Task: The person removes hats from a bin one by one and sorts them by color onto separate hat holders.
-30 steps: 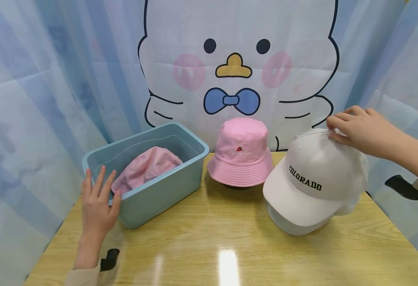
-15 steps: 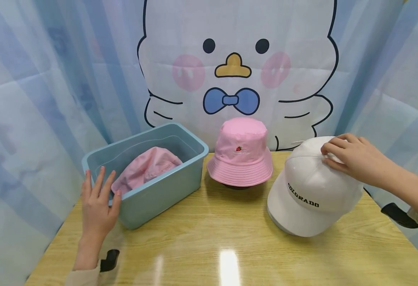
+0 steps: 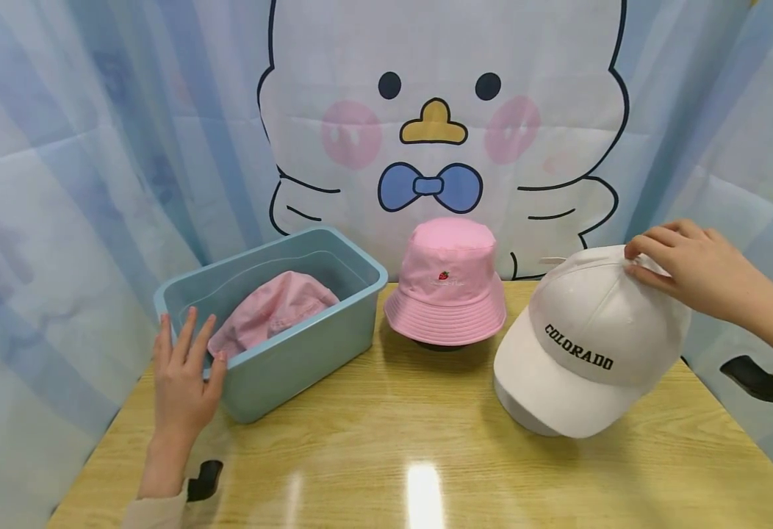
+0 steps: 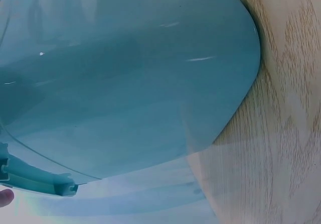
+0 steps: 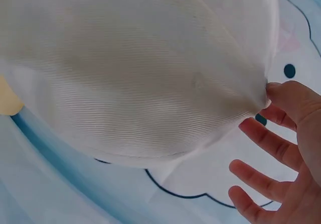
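In the head view my right hand (image 3: 700,272) pinches the top of a white baseball cap (image 3: 598,330) lettered COLORADO. The cap tilts forward, brim toward the front left, and a rounded white form (image 3: 522,411) shows beneath the brim. In the right wrist view thumb and forefinger pull the white fabric (image 5: 150,83) to a point while the other fingers stand apart. My left hand (image 3: 184,382) rests with spread fingers at the near left rim of a blue plastic bin (image 3: 300,356). Inside the bin lies a crumpled pink fabric hat (image 3: 270,308).
A pink bucket hat (image 3: 449,283) with a strawberry motif stands at the back middle of the wooden table (image 3: 386,419), a dark edge beneath its brim. Behind everything hangs a curtain (image 3: 426,44) with a cartoon bird.
The right hand and white cap dipped, then rose again and shifted slightly right, the lettering turning more upright. The left hand, the bin and the pink hats stay put.
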The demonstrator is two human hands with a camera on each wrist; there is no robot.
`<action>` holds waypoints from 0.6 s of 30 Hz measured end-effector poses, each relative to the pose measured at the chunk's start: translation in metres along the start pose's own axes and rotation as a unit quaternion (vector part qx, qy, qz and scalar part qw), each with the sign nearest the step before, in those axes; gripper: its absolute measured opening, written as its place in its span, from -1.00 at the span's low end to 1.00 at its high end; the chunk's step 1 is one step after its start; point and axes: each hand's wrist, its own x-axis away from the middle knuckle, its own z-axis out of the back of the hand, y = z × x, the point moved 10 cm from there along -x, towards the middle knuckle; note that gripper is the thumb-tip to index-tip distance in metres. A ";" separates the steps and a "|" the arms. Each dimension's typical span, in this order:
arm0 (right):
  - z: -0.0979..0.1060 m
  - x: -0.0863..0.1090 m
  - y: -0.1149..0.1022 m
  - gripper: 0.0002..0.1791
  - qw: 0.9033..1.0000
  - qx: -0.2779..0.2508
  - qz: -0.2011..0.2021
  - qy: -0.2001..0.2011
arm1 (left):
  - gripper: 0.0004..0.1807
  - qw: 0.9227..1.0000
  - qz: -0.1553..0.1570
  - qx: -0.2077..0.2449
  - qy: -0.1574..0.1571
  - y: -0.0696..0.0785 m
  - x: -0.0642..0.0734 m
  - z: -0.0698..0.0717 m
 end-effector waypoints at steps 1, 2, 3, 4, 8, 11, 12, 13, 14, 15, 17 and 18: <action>-0.002 -0.001 0.003 -0.88 1.000 0.002 -0.003 -0.004 | -0.35 1.000 0.001 0.001 0.000 0.000 0.000 0.000; -0.004 -0.002 0.006 -0.87 1.000 0.003 -0.006 -0.006 | -0.35 1.000 0.001 0.002 -0.001 0.000 0.000 0.000; -0.005 -0.002 0.006 -0.87 1.000 0.003 -0.005 -0.003 | -0.35 1.000 0.003 0.002 -0.001 0.000 0.000 0.000; -0.007 -0.001 0.006 -0.87 1.000 -0.001 -0.004 -0.001 | -0.35 1.000 0.003 0.002 -0.003 0.000 0.000 -0.001; -0.010 0.005 -0.009 -0.87 0.998 -0.036 0.028 0.030 | -0.39 1.000 0.003 0.009 0.000 0.001 0.000 -0.002; -0.011 0.012 -0.027 -0.89 0.995 -0.058 0.065 0.053 | -0.39 1.000 0.003 0.012 0.003 0.000 0.000 -0.002; -0.011 0.014 -0.032 -0.89 0.994 -0.061 0.074 0.059 | -0.39 1.000 0.004 0.012 0.003 0.000 0.001 -0.002; -0.010 0.015 -0.036 -0.89 0.993 -0.062 0.080 0.065 | -0.38 1.000 0.004 0.011 0.003 -0.001 0.001 -0.002; -0.009 0.017 -0.039 -0.89 0.992 -0.062 0.083 0.071 | -0.39 1.000 0.004 0.012 0.003 -0.001 0.001 -0.002; -0.008 0.017 -0.040 -0.89 0.992 -0.061 0.082 0.076 | -0.39 1.000 0.005 0.010 0.002 -0.001 0.001 -0.002; -0.007 0.018 -0.040 -0.90 0.993 -0.057 0.069 0.077 | -0.40 1.000 0.005 0.009 0.001 -0.002 0.001 -0.002; -0.007 0.019 -0.039 -0.90 0.994 -0.055 0.062 0.077 | -0.40 1.000 0.004 0.010 0.002 -0.002 0.002 -0.002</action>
